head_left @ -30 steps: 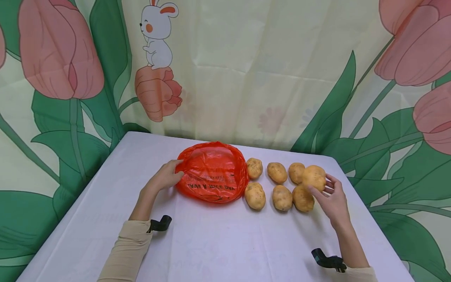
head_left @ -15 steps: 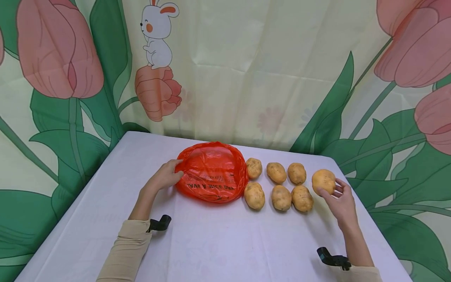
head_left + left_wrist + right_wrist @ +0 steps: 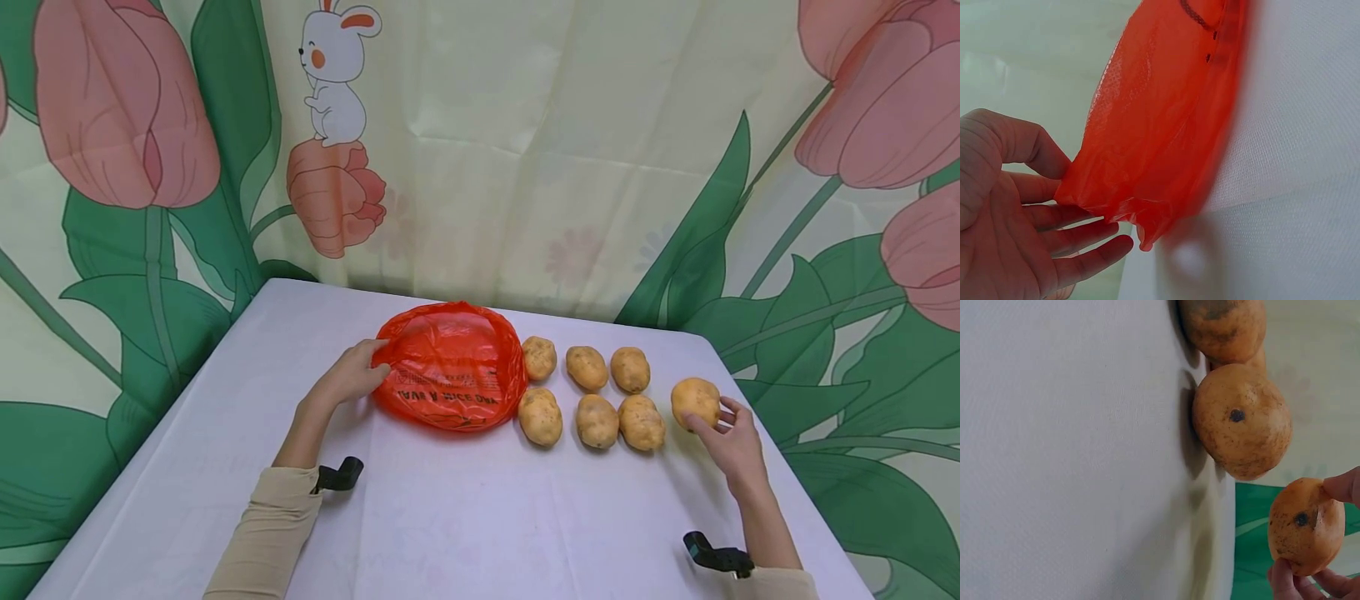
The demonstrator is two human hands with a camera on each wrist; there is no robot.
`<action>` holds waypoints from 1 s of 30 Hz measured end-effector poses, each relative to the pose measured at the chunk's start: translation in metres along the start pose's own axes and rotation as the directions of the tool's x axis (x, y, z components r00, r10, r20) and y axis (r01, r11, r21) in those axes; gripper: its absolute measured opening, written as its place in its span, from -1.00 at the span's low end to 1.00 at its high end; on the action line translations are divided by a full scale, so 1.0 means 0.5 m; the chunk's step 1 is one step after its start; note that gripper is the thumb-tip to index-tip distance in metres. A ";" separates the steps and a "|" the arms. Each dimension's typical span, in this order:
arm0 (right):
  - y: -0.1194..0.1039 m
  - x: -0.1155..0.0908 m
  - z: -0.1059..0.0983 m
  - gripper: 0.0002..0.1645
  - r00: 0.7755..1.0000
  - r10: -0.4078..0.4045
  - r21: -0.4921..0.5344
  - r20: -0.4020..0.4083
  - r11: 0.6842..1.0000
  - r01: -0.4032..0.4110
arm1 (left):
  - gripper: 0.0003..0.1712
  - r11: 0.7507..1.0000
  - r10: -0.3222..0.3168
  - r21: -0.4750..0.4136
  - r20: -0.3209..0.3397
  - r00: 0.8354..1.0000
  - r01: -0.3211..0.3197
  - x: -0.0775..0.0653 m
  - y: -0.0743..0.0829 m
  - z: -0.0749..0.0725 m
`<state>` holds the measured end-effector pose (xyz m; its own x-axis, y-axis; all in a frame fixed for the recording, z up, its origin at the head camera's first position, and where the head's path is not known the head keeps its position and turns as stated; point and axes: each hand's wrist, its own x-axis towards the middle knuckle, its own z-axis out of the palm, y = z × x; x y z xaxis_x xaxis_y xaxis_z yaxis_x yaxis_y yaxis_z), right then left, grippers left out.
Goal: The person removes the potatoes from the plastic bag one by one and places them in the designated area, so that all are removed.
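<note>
In the head view my left hand (image 3: 351,372) is at the left edge of a red plastic bag (image 3: 452,367). The left wrist view shows the thumb and forefinger pinching the corner of the bag (image 3: 1147,125), while the other fingers spread loosely behind it. My right hand (image 3: 737,442) holds a potato (image 3: 695,402) between thumb and fingers. That potato (image 3: 1305,528) is off the table in the right wrist view, with a dark spot facing the camera. Several other potatoes lie in two rows between the bag and my right hand, the closest being a front-row potato (image 3: 642,422).
The two leftmost potatoes, a back one (image 3: 539,358) and a front one (image 3: 541,417), lie right against the bag's right side. A white cloth covers the table (image 3: 465,517). Behind it hangs a curtain (image 3: 510,167) printed with tulips and a rabbit.
My right hand has carried the potato rightward and lower, away from over the right end of the two rows. The left hand and the bag stay in place.
</note>
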<state>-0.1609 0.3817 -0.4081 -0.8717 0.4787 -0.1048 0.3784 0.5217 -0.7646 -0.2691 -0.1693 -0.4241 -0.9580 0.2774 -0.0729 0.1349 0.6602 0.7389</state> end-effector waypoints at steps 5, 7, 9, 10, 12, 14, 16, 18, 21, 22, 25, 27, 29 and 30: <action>0.016 0.010 -0.001 0.15 0.999 0.015 -0.022 0.035 1.000 -0.015 | -0.32 1.000 -0.004 0.000 0.003 1.000 0.004 0.002 -0.002 0.000; 0.022 0.014 -0.001 0.17 0.999 0.024 -0.029 0.049 0.999 -0.022 | -0.31 1.000 -0.008 -0.003 0.006 1.000 0.008 0.002 -0.002 -0.001; 0.026 0.018 -0.001 0.18 0.998 0.028 -0.031 0.062 0.999 -0.026 | -0.31 1.000 -0.013 -0.006 0.006 1.000 0.013 0.002 -0.002 -0.001; 0.029 0.020 -0.001 0.19 0.997 0.031 -0.033 0.067 0.999 -0.029 | -0.31 1.000 -0.016 -0.008 0.006 1.000 0.016 0.002 -0.003 0.000; 0.033 0.025 -0.001 0.20 0.996 0.033 -0.038 0.080 0.999 -0.030 | -0.31 1.000 -0.020 -0.010 0.006 1.000 0.020 0.002 -0.002 0.000; 0.038 0.028 -0.001 0.21 0.995 0.033 -0.043 0.093 0.999 -0.029 | -0.31 1.000 -0.022 -0.011 0.007 1.000 0.022 0.002 -0.002 0.001; 0.043 0.030 -0.001 0.21 0.994 0.032 -0.046 0.102 0.999 -0.028 | -0.31 1.000 -0.021 -0.011 0.009 1.000 0.021 0.003 -0.002 0.001; 0.047 0.031 -0.002 0.21 0.993 0.028 -0.046 0.112 0.999 -0.023 | -0.31 1.000 -0.020 -0.012 0.011 1.000 0.020 0.003 -0.002 0.001; 0.052 0.032 -0.001 0.22 0.991 0.034 -0.052 0.128 0.998 -0.027 | -0.31 1.000 -0.014 -0.015 0.011 1.000 0.014 0.003 -0.001 0.000; 0.053 0.032 -0.001 0.23 0.990 0.038 -0.055 0.136 0.998 -0.031 | -0.31 1.000 -0.010 -0.015 0.011 1.000 0.011 0.003 -0.001 0.000; 0.054 0.033 -0.001 0.23 0.986 0.046 -0.062 0.158 0.997 -0.037 | -0.31 1.000 -0.001 -0.014 0.011 1.000 0.001 0.003 -0.001 -0.001; 0.054 0.035 -0.001 0.24 0.984 0.044 -0.064 0.172 0.997 -0.034 | -0.31 1.000 0.004 -0.013 0.012 1.000 -0.004 0.003 -0.001 -0.001; 0.054 0.037 -0.001 0.24 0.983 0.042 -0.069 0.181 0.997 -0.030 | -0.31 1.000 0.004 -0.011 0.013 1.000 -0.003 0.003 -0.002 -0.001; 0.054 0.037 -0.001 0.24 0.982 0.042 -0.071 0.185 0.997 -0.029 | -0.31 1.000 0.006 -0.007 0.015 1.000 -0.005 0.003 -0.002 -0.001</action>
<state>-0.1668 0.4050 -0.4303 -0.8976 0.3615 -0.2523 0.4247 0.5562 -0.7143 -0.2708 -0.1696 -0.4246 -0.9532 0.2917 -0.0791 0.1383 0.6538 0.7439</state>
